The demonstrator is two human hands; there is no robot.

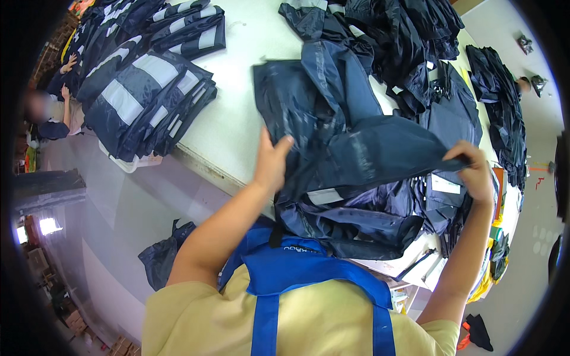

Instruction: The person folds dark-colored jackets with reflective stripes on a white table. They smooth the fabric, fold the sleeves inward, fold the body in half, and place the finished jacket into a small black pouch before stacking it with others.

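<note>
Light lettering (pixel 294 249) noted on blue apron (pixel 297 273); white label (pixel 445 184) noted on dark garment pile (pixel 440 207) (print too small to read).

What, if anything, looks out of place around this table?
A dark bundle of fabric sits off the table, at lower left, apart from the garment piles; whether it was dropped is unclear. No spill shows.

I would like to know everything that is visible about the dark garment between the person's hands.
The garment is dark navy, its thin-looking cloth slightly glossy and creased, with faint paler marks. It lies loosely folded and bunched, its far part over the pale table, its near part above other dark clothes. The right hand pinches its right end, pulling it into a taper; the left hand is at its left edge. Its exact type is unclear.
</note>
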